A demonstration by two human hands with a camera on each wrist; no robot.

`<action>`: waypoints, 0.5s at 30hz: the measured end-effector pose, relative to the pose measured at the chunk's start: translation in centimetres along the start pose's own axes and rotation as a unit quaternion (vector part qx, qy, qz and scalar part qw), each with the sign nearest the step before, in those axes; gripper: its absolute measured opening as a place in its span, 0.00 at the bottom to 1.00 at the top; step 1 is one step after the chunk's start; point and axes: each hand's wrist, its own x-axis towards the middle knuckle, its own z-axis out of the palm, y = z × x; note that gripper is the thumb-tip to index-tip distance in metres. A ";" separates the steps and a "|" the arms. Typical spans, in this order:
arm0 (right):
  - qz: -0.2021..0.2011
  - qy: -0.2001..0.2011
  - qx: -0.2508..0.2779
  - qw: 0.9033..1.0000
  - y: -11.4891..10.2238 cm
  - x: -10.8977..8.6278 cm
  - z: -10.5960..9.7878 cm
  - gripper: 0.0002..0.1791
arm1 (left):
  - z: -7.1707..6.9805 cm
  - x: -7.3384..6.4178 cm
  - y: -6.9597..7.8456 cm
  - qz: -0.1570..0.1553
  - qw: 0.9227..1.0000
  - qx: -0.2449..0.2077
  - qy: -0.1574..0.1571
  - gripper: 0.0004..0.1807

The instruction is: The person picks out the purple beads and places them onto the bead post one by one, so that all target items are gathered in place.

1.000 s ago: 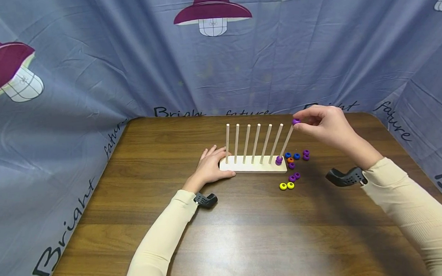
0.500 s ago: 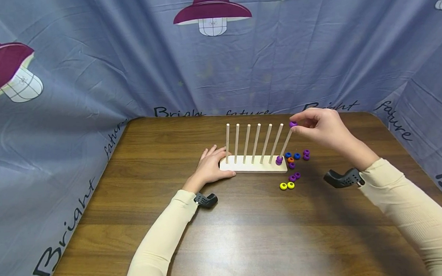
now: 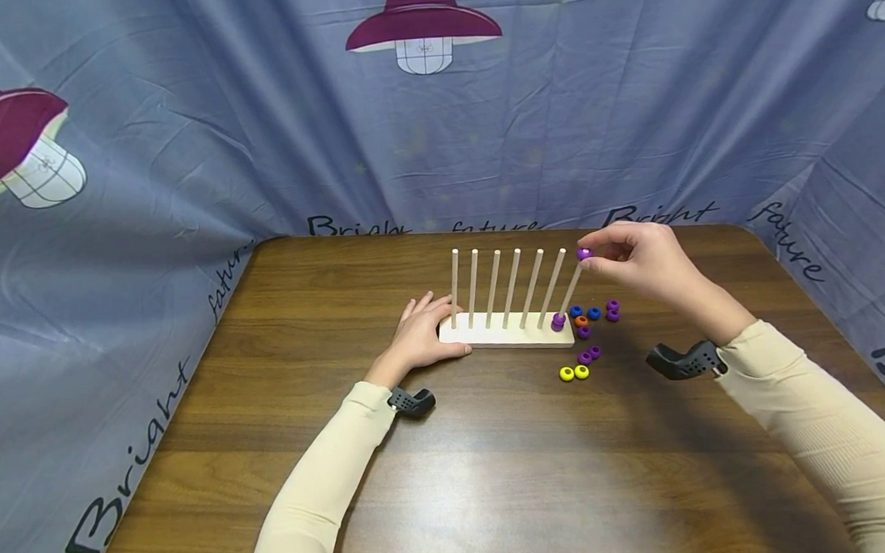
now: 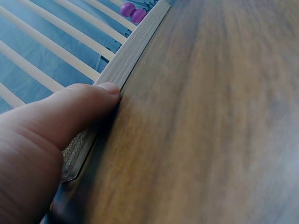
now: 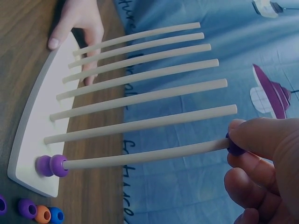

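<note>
Right hand, raised, pinches purple bead atop rightmost peg; left hand, low, grips left end of wooden base.

Purple bead partly hidden by right hand, left sleeve cut off, leftmost lamp print cropped

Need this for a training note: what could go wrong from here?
The held bead is at the tip of the end peg; if it isn't threaded when the right hand lets go, it may drop.

The left hand grips the rack at its opposite end, so a sideways push on that peg could swing it.

Loose beads lie close by that peg's end; a brush might send them rolling.
</note>
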 end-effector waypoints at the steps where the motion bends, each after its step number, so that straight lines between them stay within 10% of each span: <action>1: 0.000 -0.001 0.000 1.000 0.0 0.0 0.0 0.12 | 0.0 0.0 0.0 0.000 1.000 0.000 0.000 0.35; 15: 0.004 -0.005 -0.005 1.000 -0.1 -0.2 0.0 0.13 | 0.0 -0.1 0.0 0.002 1.000 0.003 -0.001 0.35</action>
